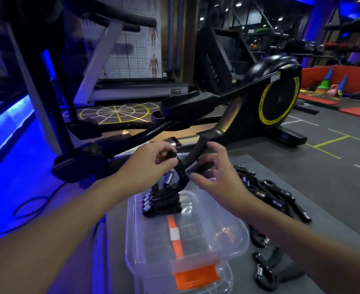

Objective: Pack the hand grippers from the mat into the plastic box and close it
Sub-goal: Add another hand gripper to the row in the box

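Both hands hold one black hand gripper (184, 168) above the far end of the clear plastic box (236, 221). My left hand (151, 160) pinches its knob end, and my right hand (213, 172) grips one of its handles. A steel spring (169, 178) hangs from it. Several black hand grippers (162, 203) lie stacked inside the box at its far end. More hand grippers (274, 198) lie scattered on the grey mat (323, 187) to the right of the box, with two others (266, 270) nearer to me. The box lid is not clearly seen.
An orange latch (194, 275) and an orange strip (176, 238) mark the box's near side. A black elliptical trainer (270, 98) stands just beyond the mat, with a treadmill frame (37, 81) at the left. A black cable (26, 211) lies on the blue-lit floor.
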{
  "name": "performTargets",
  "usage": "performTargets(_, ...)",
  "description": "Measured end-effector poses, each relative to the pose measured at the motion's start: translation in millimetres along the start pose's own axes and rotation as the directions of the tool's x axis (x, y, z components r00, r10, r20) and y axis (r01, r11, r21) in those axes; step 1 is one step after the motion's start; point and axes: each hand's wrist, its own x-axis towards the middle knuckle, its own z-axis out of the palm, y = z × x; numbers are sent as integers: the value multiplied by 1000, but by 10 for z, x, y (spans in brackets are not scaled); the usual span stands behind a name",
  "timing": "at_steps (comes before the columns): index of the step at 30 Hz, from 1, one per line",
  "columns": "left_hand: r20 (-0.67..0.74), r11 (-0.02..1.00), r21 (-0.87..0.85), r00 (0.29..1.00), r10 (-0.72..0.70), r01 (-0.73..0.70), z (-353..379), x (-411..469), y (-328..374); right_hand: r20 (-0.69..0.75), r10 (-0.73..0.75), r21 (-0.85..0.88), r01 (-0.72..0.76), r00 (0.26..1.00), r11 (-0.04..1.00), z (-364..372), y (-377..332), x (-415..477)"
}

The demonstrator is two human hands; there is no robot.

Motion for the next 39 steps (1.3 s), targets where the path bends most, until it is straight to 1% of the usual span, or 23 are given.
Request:
performTargets(3,60,989,146,998,24,-32,-145,-78,-158,-61,105,44,-102,993,994,-157,5,168)
performTargets(6,122,972,225,992,37,-64,-187,-118,-239,-30,153,24,-153,988,988,-205,1,212)
performTargets(9,161,969,239,987,24,-62,-182,-128,-275,34,166,-27,-165,986,986,-147,39,218)
performTargets(11,175,968,241,984,29,-71,-177,-126,-294,72,189,-27,-187,979,982,-111,75,230)
performTargets(16,175,971,232,984,23,-64,-156,-124,-349,68,201,-35,-199,977,979,-44,113,261)
performTargets(20,168,972,229,986,7,-46,-152,-128,-399,104,256,-59,-251,961,966,-7,126,280)
performTargets(28,177,968,245,984,1,-45,-159,-158,-491,34,280,-58,-278,959,959,169,216,310)
performTargets(33,176,969,244,984,-17,-27,-170,-180,-523,33,342,11,-342,939,940,234,237,345)
performTargets(35,177,968,251,984,-21,-25,-167,-186,-533,27,387,92,-388,922,917,266,245,369)
performTargets(39,172,965,260,985,-12,-34,-143,-177,-556,38,496,241,-489,868,838,334,249,405)
